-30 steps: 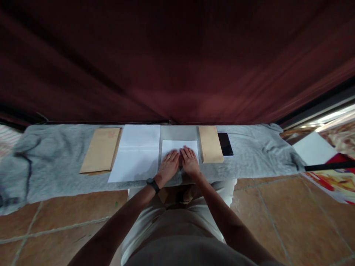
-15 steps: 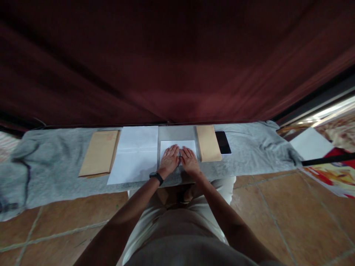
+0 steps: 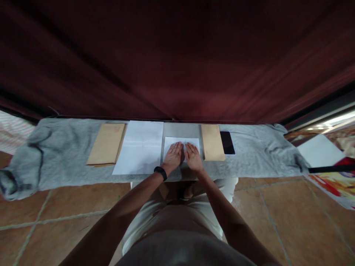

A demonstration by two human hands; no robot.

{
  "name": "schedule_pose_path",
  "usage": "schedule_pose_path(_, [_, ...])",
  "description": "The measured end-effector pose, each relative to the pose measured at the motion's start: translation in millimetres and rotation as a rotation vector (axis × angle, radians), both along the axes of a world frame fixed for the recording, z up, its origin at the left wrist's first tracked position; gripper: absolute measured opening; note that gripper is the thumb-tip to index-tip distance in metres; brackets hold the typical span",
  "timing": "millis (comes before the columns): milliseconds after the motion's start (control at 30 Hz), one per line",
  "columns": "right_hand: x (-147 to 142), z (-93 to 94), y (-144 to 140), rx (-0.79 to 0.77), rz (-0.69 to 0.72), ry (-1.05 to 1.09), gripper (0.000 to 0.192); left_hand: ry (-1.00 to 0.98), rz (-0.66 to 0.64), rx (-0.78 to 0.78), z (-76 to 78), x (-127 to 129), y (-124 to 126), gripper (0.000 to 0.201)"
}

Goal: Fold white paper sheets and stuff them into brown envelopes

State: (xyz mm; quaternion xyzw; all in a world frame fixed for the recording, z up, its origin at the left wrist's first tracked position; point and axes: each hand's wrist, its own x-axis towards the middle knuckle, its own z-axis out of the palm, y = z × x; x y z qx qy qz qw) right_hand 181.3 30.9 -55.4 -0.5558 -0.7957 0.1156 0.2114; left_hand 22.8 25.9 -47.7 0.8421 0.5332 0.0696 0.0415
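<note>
Both palms rest flat on a folded sheet of white paper (image 3: pixel 182 140) in front of me. My left hand (image 3: pixel 173 153), with a black band on its wrist, covers the sheet's left part, fingers stretched out. On the right part lies my right hand (image 3: pixel 193 156), its fingers also extended. A narrow gap separates the two hands. Left of them is larger white paper (image 3: pixel 138 149) with a crease across it. Just right of the folded sheet sits a stack of small brown envelopes (image 3: pixel 213 143).
A pile of larger brown envelopes (image 3: pixel 106 144) lies at the left on a grey cloth (image 3: pixel 72 147) covering the narrow table. A dark-screened phone (image 3: pixel 227 142) is right of the small envelopes. Behind the table hangs a dark red curtain (image 3: pixel 177 74).
My hands have slid slightly apart on the folded sheet, the right one moving outward. The whole view has shifted a little, with the table now appearing further right.
</note>
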Motion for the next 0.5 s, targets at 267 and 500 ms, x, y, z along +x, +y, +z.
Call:
schedule_pose_path(267, [-16.4,3.7,15.0,-0.045,0.059,0.031,0.047,0.032,0.005,-0.021,-0.5,1.9,0.6,0.059])
schedule_pose_path(500, [-8.0,32.8,4.5,-0.138,0.007,0.191,0.04,0.019,0.001,-0.01,-5.5,-1.7,0.9,0.06])
